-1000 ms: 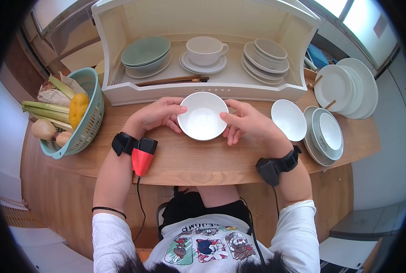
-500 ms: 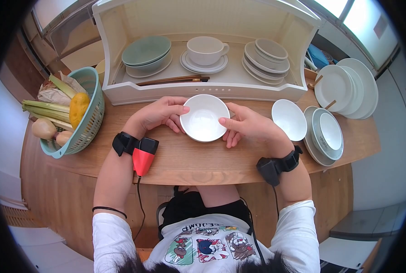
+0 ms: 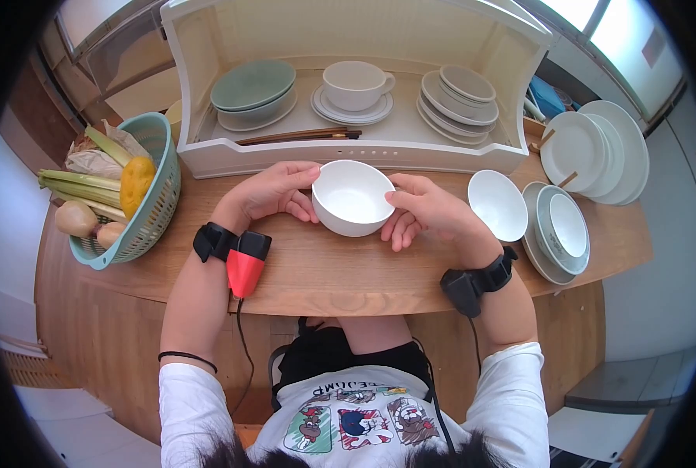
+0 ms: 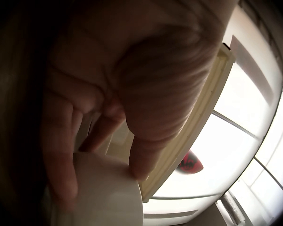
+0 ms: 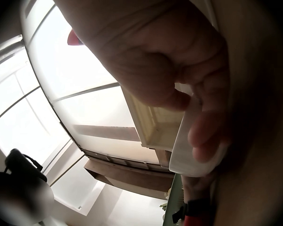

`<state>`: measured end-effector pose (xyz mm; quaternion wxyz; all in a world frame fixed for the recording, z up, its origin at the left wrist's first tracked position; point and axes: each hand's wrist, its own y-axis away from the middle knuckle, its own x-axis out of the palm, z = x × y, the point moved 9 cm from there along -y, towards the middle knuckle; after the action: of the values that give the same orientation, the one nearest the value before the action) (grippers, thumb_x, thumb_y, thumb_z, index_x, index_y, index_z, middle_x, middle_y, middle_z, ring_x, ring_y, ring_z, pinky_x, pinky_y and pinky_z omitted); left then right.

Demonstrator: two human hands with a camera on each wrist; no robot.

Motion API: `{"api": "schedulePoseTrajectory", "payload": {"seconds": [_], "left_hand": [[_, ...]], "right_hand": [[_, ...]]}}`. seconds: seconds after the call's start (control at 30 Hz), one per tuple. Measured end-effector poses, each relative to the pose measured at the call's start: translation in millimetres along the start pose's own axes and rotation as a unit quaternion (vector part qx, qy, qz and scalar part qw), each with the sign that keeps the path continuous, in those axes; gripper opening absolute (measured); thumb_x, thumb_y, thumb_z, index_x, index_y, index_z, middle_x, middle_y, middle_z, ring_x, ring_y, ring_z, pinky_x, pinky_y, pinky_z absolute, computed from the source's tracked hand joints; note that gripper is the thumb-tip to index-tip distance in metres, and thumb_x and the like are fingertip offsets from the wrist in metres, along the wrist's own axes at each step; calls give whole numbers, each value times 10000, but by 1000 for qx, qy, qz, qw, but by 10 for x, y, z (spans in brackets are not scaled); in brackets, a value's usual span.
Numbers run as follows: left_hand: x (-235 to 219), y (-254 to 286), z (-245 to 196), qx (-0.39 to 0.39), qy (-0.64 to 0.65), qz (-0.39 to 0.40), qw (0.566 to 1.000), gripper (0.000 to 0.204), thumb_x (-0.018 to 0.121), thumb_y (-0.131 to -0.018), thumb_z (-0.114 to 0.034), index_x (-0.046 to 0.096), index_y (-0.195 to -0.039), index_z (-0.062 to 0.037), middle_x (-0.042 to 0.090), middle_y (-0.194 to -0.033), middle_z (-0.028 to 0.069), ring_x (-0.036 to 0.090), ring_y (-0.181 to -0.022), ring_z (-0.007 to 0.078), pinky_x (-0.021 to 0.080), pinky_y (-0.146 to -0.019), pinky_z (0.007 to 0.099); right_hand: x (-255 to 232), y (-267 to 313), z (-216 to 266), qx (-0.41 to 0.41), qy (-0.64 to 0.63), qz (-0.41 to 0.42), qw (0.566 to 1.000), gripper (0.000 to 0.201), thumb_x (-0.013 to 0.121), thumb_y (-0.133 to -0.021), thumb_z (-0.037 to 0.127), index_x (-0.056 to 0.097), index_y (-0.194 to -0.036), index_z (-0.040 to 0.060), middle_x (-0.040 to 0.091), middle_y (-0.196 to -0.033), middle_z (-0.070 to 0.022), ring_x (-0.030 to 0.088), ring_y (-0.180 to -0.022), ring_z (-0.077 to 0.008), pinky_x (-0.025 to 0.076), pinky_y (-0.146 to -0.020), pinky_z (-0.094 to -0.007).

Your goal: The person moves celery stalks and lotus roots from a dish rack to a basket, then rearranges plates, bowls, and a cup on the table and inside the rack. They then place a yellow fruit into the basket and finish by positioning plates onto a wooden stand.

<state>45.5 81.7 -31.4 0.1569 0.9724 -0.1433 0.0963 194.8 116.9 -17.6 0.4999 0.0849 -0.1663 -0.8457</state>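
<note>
A white bowl [image 3: 353, 196] is held between my two hands at the middle of the wooden table, its mouth tipped a little away so that its near outer wall shows. My left hand [image 3: 279, 193] grips the left side, thumb at the rim and fingers against the outside. On the opposite side my right hand [image 3: 424, 210] pinches the rim, with its thumb on the edge and fingers below along the wall. In the left wrist view the bowl's pale wall [image 4: 106, 188] lies between thumb and fingers. The right wrist view shows the fingers [image 5: 205, 136] against the bowl's outside.
Behind stands a cream cabinet [image 3: 231, 161] with green bowls [image 3: 253, 84], a cup [image 3: 354, 84], stacked dishes [image 3: 465, 86] and chopsticks [image 3: 301, 137]. A vegetable basket [image 3: 161, 179] is at left. Another white bowl [image 3: 496, 204], a bowl stack [image 3: 537, 257] and upright plates [image 3: 573, 148] stand at right.
The bowl has tilted, its near side now showing more of the outer wall, and has shifted slightly right. Both hands keep hold of it.
</note>
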Motion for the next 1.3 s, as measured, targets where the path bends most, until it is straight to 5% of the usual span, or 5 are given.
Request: {"api": "schedulePoseTrajectory", "payload": {"seconds": [0.83, 1.13, 1.3], "left_hand": [[-4, -18, 4, -2, -73, -17, 997, 504, 580, -823, -248, 398, -1220, 3, 603, -884, 98, 622, -658, 129, 519, -570, 204], [26, -31, -20, 14, -74, -2, 997, 513, 575, -825, -261, 388, -1216, 13, 602, -869, 91, 617, -628, 113, 516, -547, 186], [-1, -29, -28, 7, -71, -17, 997, 501, 585, -813, -228, 397, -1202, 24, 602, -860, 90, 615, -616, 116, 524, -548, 193]], "right_hand": [[-47, 174, 118, -21, 64, -44, 997, 499, 453, -896, 299, 335, -1229, -53, 601, -734, -123, 608, -572, -138, 499, -492, -203], [51, 114, 51, -20, 68, 26, 997, 500, 443, -898, 280, 302, -1244, -53, 592, -747, -153, 616, -590, -169, 518, -529, -230], [-112, 217, 178, -32, 128, -48, 990, 475, 453, -895, 253, 313, -1234, -49, 586, -746, -135, 614, -587, -167, 508, -521, -234]]}}
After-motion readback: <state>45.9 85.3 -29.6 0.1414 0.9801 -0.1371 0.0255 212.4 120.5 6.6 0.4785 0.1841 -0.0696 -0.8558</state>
